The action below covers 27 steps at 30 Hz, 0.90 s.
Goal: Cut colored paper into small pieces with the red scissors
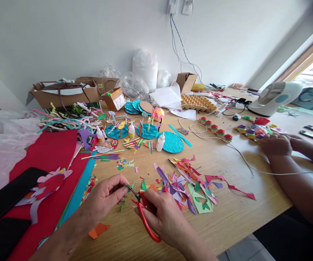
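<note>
Past the red paper sheet on the left, the left hand pinched what looked like a tiny green piece, mostly hidden, at the tips of the red-handled scissors above the table. The right hand gripped the scissors' handles, with colored paper scraps lying beyond it to the right. The step appeared to be fine trimming, and the next move seemed to call for a steady pinch, fingertips clear of the blades.
</note>
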Tool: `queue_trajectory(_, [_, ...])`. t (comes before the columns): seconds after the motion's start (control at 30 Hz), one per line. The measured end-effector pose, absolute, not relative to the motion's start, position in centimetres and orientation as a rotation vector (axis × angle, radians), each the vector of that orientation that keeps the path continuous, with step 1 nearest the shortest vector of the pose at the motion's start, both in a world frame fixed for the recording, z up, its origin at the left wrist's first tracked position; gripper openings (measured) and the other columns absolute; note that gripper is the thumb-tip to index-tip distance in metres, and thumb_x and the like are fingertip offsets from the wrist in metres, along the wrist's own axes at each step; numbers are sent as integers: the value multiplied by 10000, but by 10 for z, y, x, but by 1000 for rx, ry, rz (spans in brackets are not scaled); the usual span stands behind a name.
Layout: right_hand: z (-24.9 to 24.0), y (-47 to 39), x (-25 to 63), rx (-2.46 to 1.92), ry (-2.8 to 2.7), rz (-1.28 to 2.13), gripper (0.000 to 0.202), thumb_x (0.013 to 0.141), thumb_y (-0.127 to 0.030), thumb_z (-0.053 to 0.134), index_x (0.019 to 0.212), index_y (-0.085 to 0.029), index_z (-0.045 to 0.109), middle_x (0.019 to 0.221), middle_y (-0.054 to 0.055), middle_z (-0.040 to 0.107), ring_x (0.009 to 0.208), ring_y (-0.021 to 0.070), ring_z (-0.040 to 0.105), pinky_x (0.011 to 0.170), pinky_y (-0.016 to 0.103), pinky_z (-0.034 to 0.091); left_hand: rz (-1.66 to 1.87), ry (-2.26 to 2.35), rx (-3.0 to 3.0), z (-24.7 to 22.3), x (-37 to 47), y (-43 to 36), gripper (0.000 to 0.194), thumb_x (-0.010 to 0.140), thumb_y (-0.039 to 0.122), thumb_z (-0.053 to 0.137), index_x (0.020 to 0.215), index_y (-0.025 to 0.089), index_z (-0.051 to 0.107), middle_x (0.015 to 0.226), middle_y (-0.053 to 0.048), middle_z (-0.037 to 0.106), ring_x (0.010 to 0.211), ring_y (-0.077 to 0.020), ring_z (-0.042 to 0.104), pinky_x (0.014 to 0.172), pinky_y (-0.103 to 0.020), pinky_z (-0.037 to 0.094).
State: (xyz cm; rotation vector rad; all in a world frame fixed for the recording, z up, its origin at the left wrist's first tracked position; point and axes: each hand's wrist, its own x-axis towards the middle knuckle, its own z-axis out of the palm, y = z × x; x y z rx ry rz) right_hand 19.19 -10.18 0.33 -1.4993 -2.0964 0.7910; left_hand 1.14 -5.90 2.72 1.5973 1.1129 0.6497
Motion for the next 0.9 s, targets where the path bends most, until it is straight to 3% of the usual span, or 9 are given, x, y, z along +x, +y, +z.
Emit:
queue_trajectory(0.7, [-2,-101,194,-1467,-2041,872,271,812,-283,509,618,-195,341,519,-70,340,474,68,283,466,202,170,744,1130,1473,24,9,-64,147,809,322,460,765,199,528,599,56,450,587,-114,430,560,-196,368])
queue_trajectory(0.9, [-2,-100,192,-1473,-2045,882,264,815,-285,505,623,-196,347,522,-67,345,474,70,287,464,209,168,760,1158,1454,22,15,-67,167,795,289,471,668,194,525,595,51,464,598,-115,434,569,-196,368])
